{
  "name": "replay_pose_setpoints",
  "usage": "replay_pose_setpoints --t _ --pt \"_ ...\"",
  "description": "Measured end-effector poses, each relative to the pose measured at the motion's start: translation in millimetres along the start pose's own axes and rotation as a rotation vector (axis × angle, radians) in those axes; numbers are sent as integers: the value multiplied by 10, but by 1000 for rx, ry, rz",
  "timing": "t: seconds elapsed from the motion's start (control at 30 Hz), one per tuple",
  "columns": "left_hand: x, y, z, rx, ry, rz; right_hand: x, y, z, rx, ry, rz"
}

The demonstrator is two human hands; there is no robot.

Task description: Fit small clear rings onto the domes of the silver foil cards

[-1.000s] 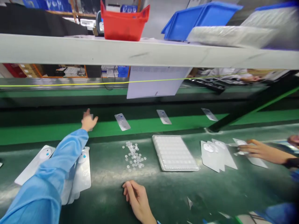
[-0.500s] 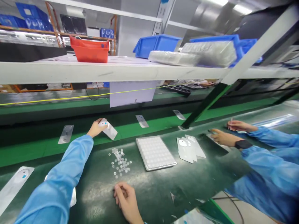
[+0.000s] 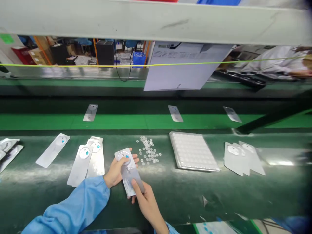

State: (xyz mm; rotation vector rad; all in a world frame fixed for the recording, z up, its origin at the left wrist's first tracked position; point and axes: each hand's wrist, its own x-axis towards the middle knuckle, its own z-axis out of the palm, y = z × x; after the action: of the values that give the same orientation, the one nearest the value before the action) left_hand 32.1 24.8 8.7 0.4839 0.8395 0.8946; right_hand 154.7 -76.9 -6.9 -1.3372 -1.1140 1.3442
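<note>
In front of me, both hands hold a flat silver plate with rounded corners, a round recess and a blue spot near its far end. My left hand grips the far end, thumb on top beside the recess and fingers beneath. My right hand pinches the near end with the thumb on top. Just beyond the held plate lies a loose scatter of small whitish discs. Left of my left hand, a few similar plates overlap on the bench, and a single plate lies farther left.
A white tray with a grid of pockets lies right of the discs. More plates overlap at the right and far left. Several lie on the green strip behind. A white shelf beam crosses above; a dark post slants at right.
My left hand has brought the plate from the green strip back to the bench before me. My right hand has taken hold of its near end. The view has tilted down.
</note>
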Motion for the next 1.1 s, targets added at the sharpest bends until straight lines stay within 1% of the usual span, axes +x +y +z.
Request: replay_pose_setpoints --t 0.03,0.07,0.1,0.17,0.2,0.23,0.3,0.37,0.43,0.47,0.53,0.57,0.6,0.67,0.73,0.8,0.93,1.1 --pt "-7 -10 -6 1 9 -10 -23 23 -13 -26 26 -4" --pt "-12 -18 -12 16 3 -24 -46 31 -41 -57 78 -28" --pt "-17 -26 -20 40 -15 -40 -65 21 -79 -94 158 -73" --pt "-32 -50 -37 95 -75 -80 -86 -47 -164 -185 330 -204" --pt "-43 -67 -45 122 -108 -102 -84 -96 -201 -238 383 -272" --pt "-54 -86 -52 151 -135 -120 -72 -148 -229 -296 401 -331" --pt "-77 -123 -65 225 -157 -112 -19 -230 -255 -405 366 -419" --pt "-93 -153 -75 328 -136 -44 53 -257 -253 -518 310 -488" --pt "-99 -174 -84 408 -121 35 121 -231 -244 -631 280 -553" --pt "-100 -184 -89 430 -135 58 147 -207 -243 -682 271 -577" --pt "-97 -205 -105 440 -166 56 180 -161 -252 -757 266 -611" --pt "-95 -218 -115 430 -155 35 187 -146 -260 -781 267 -618" --pt "-93 -231 -127 409 -120 0 190 -138 -268 -800 264 -620" --pt "-89 -255 -155 347 -13 -79 189 -140 -279 -827 259 -621" --pt "-82 -271 -183 312 57 -113 183 -155 -279 -841 257 -612" --pt "-72 -279 -211 338 50 -83 176 -171 -270 -837 250 -583" --pt "-49 -302 -267 340 -19 -5 170 -181 -246 -802 233 -507" --pt "-25 -345 -317 333 -29 28 201 -196 -197 -770 243 -457"
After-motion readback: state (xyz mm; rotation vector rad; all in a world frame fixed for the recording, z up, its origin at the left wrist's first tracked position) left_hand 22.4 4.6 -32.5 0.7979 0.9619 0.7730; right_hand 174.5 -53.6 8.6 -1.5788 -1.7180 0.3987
